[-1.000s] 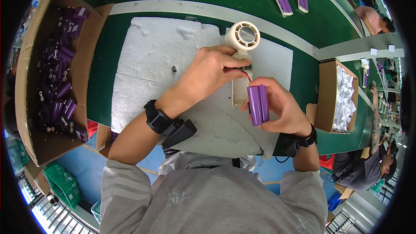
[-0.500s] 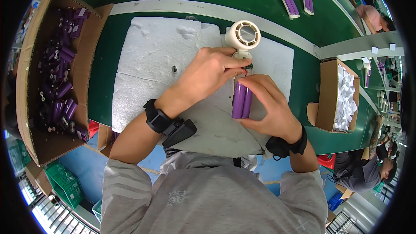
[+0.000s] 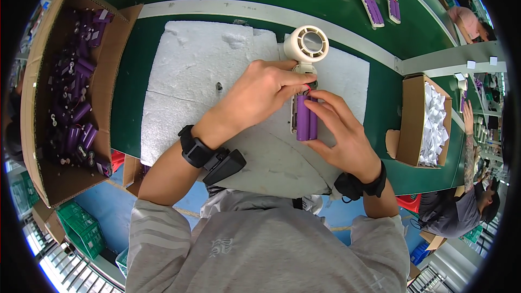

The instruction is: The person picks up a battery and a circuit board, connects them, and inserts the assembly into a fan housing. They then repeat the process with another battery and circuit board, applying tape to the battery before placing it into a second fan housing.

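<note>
A cream handheld fan (image 3: 291, 49) lies on the white foam sheet in front of me, its round head away from me and its handle opened up. My left hand (image 3: 258, 95) is closed on the fan's neck, thumb and fingertips near short red and dark wires. A purple two-cell battery pack (image 3: 305, 125) lies over the open handle, with the wires at its far end. My right hand (image 3: 347, 141) grips this pack from the right, fingers at its far end and thumb at its near end. My fingers partly hide the handle's inside.
At left stands a cardboard box (image 3: 120, 70) of purple battery packs. A smaller carton (image 3: 408, 122) at right holds white pieces. Two opened fans (image 3: 372, 11) (image 3: 394, 8) lie on the green surface beyond the pale rail (image 3: 217, 6). A co-worker (image 3: 456, 211) sits at right, arm stretched out.
My right hand has brought the battery pack slightly away from me and right, over the handle. The two far fans have shifted right. The co-worker's arm has stretched forward.
</note>
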Available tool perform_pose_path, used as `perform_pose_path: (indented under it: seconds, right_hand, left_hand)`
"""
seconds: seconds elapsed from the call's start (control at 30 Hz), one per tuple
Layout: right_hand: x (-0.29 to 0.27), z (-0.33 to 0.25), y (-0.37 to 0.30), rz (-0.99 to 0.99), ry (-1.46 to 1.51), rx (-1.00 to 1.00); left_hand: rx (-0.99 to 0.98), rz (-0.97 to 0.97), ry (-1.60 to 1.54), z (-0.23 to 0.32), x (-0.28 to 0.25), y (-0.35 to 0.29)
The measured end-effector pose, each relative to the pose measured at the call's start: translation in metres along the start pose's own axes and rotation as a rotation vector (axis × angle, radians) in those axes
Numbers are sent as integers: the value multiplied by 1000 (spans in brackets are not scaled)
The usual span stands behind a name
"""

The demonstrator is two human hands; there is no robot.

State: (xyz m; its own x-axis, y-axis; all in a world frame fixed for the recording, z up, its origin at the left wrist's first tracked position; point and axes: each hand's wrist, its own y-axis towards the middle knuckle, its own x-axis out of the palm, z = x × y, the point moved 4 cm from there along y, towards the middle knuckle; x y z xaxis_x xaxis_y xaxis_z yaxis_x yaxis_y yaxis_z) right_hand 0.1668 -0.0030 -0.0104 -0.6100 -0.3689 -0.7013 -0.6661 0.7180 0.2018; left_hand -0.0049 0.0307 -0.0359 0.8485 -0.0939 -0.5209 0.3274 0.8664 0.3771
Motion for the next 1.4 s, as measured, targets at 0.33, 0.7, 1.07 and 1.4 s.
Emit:
perform_pose_path:
  seconds: [0.33,0.7,1.07,1.4]
  right_hand:
    - [3,1,0,30,-34,24]
    - [4,4,1,99,-143,-17]
    - [4,18,11,111,52,69]
    - [4,15,22,-25,98,154]
  left_hand:
    - [3,-40,-18,0,-2,1]
    - [-17,-41,-30,3,-4,1]
    - [-114,-123,-178,-2,-8,2]
    - [-188,-129,-162,0,-8,0]
